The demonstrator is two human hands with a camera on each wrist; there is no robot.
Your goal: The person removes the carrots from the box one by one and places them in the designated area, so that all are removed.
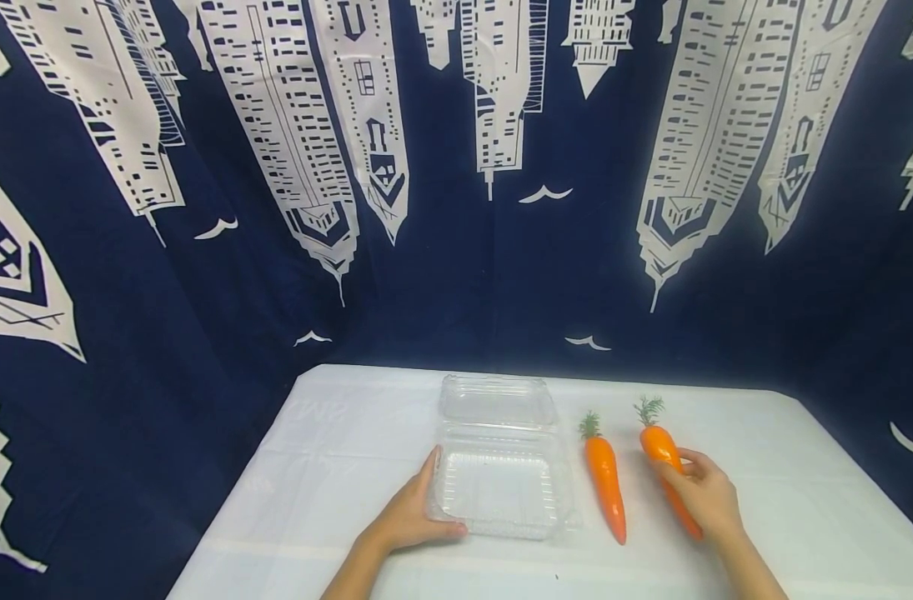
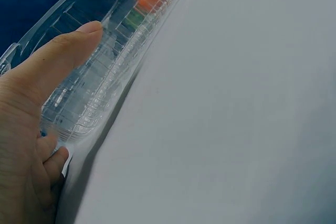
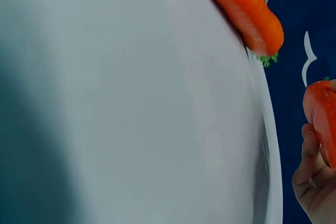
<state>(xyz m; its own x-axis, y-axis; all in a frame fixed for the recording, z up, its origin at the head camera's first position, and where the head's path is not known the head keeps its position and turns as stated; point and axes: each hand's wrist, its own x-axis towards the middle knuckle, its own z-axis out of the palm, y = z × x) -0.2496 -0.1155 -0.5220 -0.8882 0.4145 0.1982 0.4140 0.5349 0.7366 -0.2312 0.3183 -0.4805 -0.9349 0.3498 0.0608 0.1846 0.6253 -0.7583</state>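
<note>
A clear plastic clamshell container (image 1: 499, 492) lies on the table with its lid (image 1: 497, 402) folded back, away from the person. My left hand (image 1: 413, 510) grips its near left corner, thumb over the front rim and fingers along the left side; the left wrist view shows the thumb across the container (image 2: 79, 106). An orange carrot with green frond tops (image 1: 657, 442) is in my right hand (image 1: 707, 493), held between thumb and fingers around its middle. From the right wrist view, this carrot (image 3: 321, 109) appears raised off the table. A second carrot (image 1: 604, 483) lies between the container and my right hand.
White cloth covers the table (image 1: 313, 467). Behind it and along the sides hangs a dark blue curtain (image 1: 456, 275) printed with white buildings and birds. A small dark speck shows on the cloth near the front.
</note>
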